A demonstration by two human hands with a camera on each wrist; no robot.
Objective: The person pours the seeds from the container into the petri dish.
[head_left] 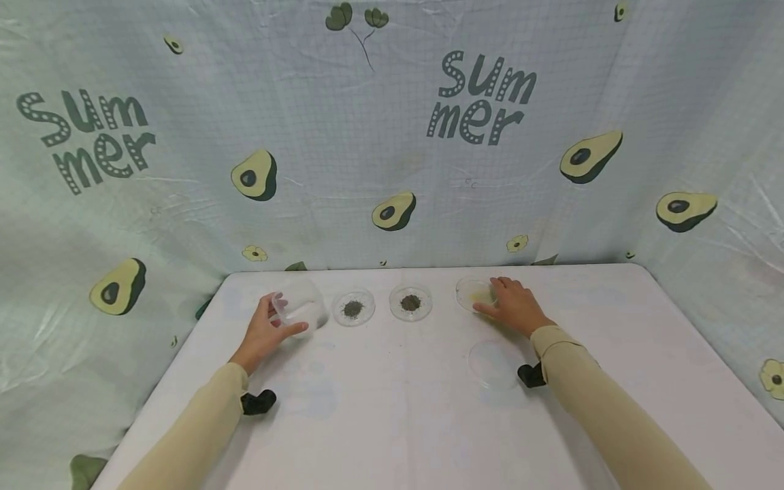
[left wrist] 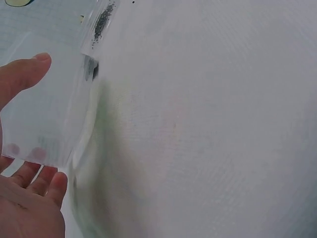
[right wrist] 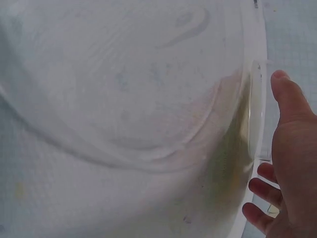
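Observation:
At the left of the table, my left hand (head_left: pixel 269 333) holds a clear plastic container (head_left: pixel 303 306), thumb on one side and fingers on the other. The left wrist view shows this container (left wrist: pixel 49 109) between thumb and fingertips; what it holds, if anything, is unclear. To the right, my right hand (head_left: pixel 514 305) grips a clear petri dish (head_left: pixel 465 294) with a yellowish patch inside, thumb at the near edge and fingers at the far right. From the right wrist, the dish (right wrist: pixel 256 114) appears edge-on beside the thumb (right wrist: pixel 290 101).
Between my hands stand two clear petri dishes, a left one (head_left: pixel 352 308) and a right one (head_left: pixel 410 303), each with a small dark granular heap. A clear round lid (head_left: pixel 493 364) lies nearer me, before the right dish. Behind the white table (head_left: pixel 380 422) hangs a patterned curtain (head_left: pixel 343 136).

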